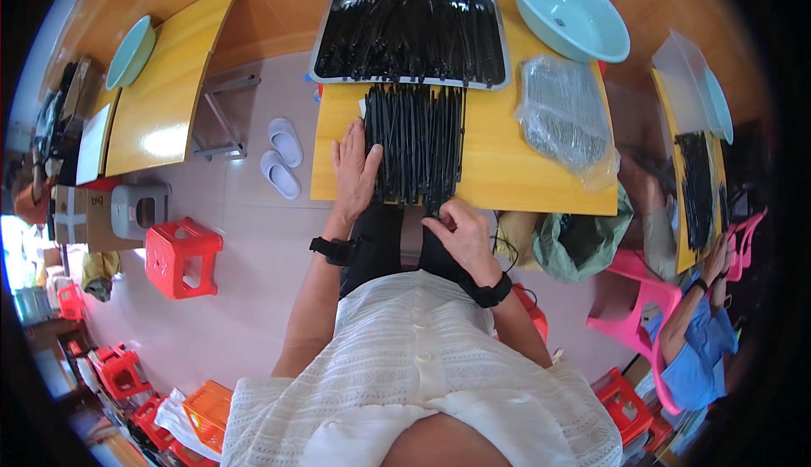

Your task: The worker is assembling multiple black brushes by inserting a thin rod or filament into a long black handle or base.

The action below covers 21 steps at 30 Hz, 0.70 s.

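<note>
A row of thin black strips (pixel 411 142) that look like cable ties lies side by side on the yellow table (pixel 498 167), running lengthwise away from me. My left hand (pixel 355 167) rests flat along the row's left edge, its fingers stretched out. At the near right end of the row, by the table's front edge, my right hand (pixel 462 234) is closed, thumb and forefinger pinching the end of a black cable tie. Above the row, a metal tray (pixel 316 65) holds a heap of more black cable ties. Each wrist has a black band.
A clear plastic bag (pixel 564 116) of strips and a pale blue basin (pixel 583 10) are on the table's right. A green sack (pixel 583 230) stands below. A red stool (pixel 183 257) and white slippers (pixel 281 158) are leftward. Another person (pixel 697 344) works at right.
</note>
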Each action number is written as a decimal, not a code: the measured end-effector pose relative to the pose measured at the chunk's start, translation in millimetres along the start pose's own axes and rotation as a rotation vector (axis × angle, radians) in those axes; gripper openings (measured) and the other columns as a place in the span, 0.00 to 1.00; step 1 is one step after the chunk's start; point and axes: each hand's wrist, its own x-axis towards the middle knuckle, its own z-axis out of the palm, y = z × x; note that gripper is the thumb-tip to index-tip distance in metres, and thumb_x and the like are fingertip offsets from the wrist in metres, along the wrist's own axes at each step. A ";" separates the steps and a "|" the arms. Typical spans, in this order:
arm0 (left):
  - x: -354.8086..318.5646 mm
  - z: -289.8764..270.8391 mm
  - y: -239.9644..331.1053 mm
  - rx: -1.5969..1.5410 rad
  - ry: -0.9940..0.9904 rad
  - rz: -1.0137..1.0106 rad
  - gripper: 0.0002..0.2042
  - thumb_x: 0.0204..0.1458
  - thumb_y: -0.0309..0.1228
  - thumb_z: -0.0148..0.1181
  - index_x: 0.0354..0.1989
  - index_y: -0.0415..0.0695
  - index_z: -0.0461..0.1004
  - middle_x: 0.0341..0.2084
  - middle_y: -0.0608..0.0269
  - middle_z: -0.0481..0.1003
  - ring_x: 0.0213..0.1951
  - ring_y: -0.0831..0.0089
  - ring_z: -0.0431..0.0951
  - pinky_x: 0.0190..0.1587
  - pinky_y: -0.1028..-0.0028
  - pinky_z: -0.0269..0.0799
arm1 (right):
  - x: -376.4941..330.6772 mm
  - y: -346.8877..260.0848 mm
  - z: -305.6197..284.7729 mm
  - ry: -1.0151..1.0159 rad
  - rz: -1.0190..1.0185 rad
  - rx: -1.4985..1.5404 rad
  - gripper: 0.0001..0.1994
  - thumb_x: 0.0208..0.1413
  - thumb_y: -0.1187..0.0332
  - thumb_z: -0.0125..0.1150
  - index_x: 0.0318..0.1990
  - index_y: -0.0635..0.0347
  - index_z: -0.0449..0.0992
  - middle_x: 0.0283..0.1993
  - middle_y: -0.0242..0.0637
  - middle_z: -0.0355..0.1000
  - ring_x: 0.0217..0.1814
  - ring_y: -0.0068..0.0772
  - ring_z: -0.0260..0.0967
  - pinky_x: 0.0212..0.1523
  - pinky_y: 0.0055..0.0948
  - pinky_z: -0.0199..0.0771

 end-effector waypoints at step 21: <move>6.2 -15.1 -0.8 -0.262 -0.136 0.010 0.27 0.59 0.41 0.34 0.64 0.38 0.47 0.63 0.54 0.51 0.65 0.66 0.46 0.64 0.62 0.23 | -13.1 0.2 -3.2 0.158 0.013 -0.065 0.12 0.41 0.71 0.67 0.22 0.61 0.66 0.19 0.35 0.62 0.16 0.32 0.61 0.17 0.28 0.60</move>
